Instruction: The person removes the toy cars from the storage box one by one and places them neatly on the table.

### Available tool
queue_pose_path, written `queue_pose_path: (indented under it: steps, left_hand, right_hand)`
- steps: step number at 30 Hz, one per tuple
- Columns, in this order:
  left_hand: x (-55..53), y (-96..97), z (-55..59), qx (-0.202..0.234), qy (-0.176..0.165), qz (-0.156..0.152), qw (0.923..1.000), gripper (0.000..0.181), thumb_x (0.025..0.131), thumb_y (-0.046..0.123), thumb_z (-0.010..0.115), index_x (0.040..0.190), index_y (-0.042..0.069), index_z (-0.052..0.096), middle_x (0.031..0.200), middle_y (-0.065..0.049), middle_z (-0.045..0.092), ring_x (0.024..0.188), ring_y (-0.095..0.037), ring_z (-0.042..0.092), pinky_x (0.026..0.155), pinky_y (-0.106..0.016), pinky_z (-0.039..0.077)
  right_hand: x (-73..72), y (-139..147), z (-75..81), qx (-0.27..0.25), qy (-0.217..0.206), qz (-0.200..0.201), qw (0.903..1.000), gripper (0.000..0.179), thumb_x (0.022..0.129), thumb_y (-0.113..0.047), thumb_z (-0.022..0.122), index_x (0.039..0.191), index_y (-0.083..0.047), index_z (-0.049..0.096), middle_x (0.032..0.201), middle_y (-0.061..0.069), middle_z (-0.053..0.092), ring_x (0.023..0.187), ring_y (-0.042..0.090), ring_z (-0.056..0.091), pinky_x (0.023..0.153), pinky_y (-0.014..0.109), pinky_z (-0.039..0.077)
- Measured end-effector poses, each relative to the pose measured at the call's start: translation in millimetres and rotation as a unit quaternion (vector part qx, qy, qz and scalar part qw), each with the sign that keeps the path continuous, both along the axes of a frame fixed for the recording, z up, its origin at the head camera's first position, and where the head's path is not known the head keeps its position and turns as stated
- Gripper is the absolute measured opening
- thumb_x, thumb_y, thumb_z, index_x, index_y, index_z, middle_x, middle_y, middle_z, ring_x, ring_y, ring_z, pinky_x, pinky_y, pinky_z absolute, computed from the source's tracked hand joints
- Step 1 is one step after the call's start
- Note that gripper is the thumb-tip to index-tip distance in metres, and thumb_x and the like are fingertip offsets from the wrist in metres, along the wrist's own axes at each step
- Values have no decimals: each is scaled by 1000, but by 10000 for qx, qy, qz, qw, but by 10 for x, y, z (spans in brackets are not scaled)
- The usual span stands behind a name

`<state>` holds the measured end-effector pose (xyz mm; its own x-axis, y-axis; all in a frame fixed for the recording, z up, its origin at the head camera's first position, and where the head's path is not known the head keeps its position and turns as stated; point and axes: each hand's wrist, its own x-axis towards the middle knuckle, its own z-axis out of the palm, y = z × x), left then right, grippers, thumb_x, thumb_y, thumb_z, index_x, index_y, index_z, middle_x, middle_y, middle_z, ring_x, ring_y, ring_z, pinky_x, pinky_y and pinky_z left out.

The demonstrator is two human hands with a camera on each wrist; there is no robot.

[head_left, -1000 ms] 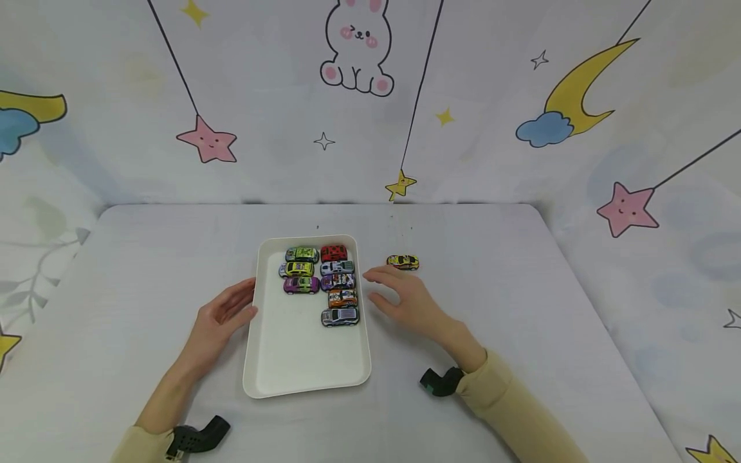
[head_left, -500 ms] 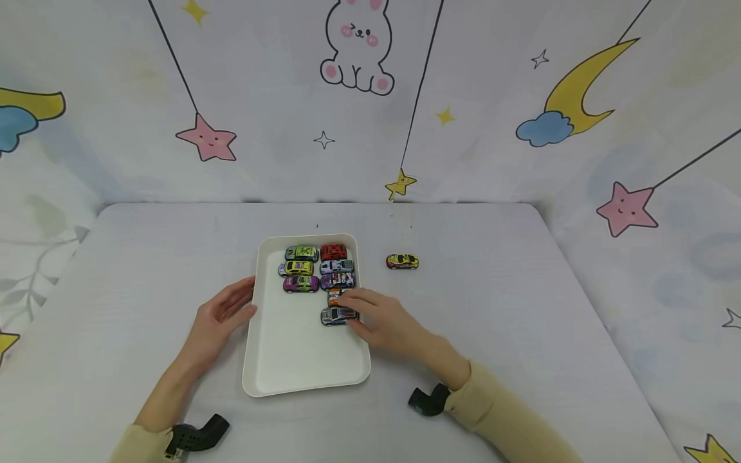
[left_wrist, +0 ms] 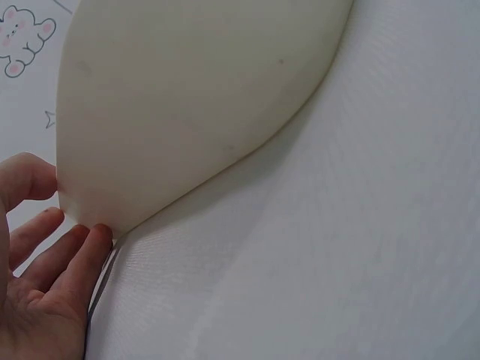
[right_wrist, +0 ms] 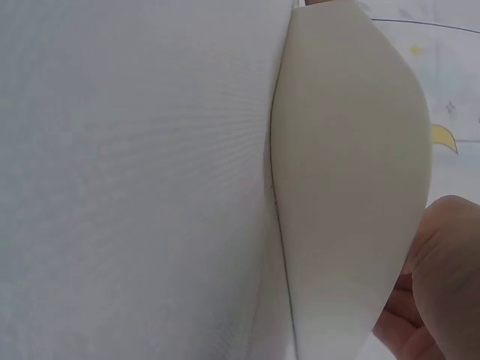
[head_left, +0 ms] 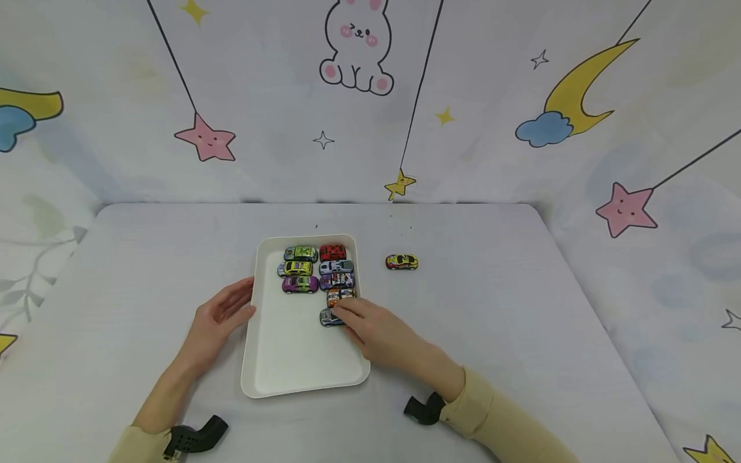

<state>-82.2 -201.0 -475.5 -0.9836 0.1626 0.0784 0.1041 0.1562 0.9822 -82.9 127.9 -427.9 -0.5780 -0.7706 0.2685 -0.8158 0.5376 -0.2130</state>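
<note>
One silver car (head_left: 327,317) lay lower centre, half under the right hand (head_left: 386,333), pinch unclear, the left hand (head_left: 211,325) relaxed against the tray (head_left: 307,366), where a nudge might have jostled the orange car (head_left: 338,295).

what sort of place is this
Probably a play-style tabletop setup indoors, though the wider room isn't shown: toy cars in a white tray, a white table, and a backdrop printed with a bunny.
</note>
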Motion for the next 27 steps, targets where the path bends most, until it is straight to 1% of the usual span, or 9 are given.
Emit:
queue_pose_path:
  steps: [2, 7, 10, 13, 17, 21, 23, 27]
  left_hand:
    - [0, 1, 2, 18, 10, -4, 10000, 52, 100, 8, 61, 148, -2, 43, 150, -27, 44, 128, 4, 52, 102, -9, 43]
    - [0, -7, -11, 34, 109, -62, 9999, 52, 100, 7, 60, 148, -2, 42, 150, -25, 46, 128, 3, 52, 102, -9, 43]
    - [1, -10, -22, 71, 137, -81, 9998, 52, 100, 6, 60, 147, -3, 42, 150, -24, 46, 128, 3, 52, 102, -9, 43]
    - [2, -7, -24, 82, 131, -71, 9999, 51, 100, 6, 60, 147, -4, 42, 150, -24, 46, 129, 3, 52, 102, -9, 43]
    - [2, -2, -18, 80, 105, -46, 9999, 51, 100, 6, 60, 147, -4, 43, 150, -24, 47, 129, 3, 52, 102, -9, 43]
    - [0, -4, -20, 77, 113, -49, 9999, 51, 100, 6, 60, 147, -4, 42, 150, -25, 46, 129, 3, 51, 102, -9, 43]
    - [-2, -5, -18, 50, 71, -31, 10000, 52, 100, 7, 60, 148, -3, 42, 150, -26, 45, 129, 4, 51, 102, -9, 43]
    - [-7, -4, -10, -6, -15, 1, 10000, 52, 100, 9, 61, 148, -1, 43, 151, -27, 44, 129, 4, 51, 102, -8, 43]
  right_hand:
    - [6, -5, 2, 76, -51, 35, 10000, 36, 94, -4, 67, 129, -3, 63, 131, 8, 62, 122, 21, 60, 106, 30, 50]
    - [14, -4, -7, -30, -312, 268, 9991, 35, 93, -2, 68, 128, -5, 64, 129, 6, 63, 122, 19, 60, 106, 27, 49]
    - [20, -13, -10, -27, -378, 387, 9985, 35, 93, -4, 69, 128, -5, 64, 129, 6, 63, 122, 18, 59, 108, 26, 48]
    - [37, -24, 8, 51, -439, 282, 9986, 36, 92, -5, 70, 128, -5, 64, 129, 5, 63, 122, 19, 59, 108, 27, 48]
    - [57, -34, 35, 299, -528, 95, 9981, 35, 93, -6, 70, 128, -7, 65, 129, 4, 64, 121, 18, 60, 106, 27, 49]
    - [69, -35, 58, 376, -602, 86, 9974, 34, 93, -5, 69, 127, -8, 66, 128, 3, 65, 119, 17, 61, 104, 28, 51]
    - [71, -37, 65, 377, -603, 57, 9975, 34, 93, -4, 69, 127, -8, 66, 128, 3, 65, 118, 17, 62, 103, 27, 52]
    - [78, -48, 67, 505, -465, 10, 9976, 33, 95, -2, 64, 127, -9, 66, 126, 3, 66, 117, 17, 62, 102, 27, 52]
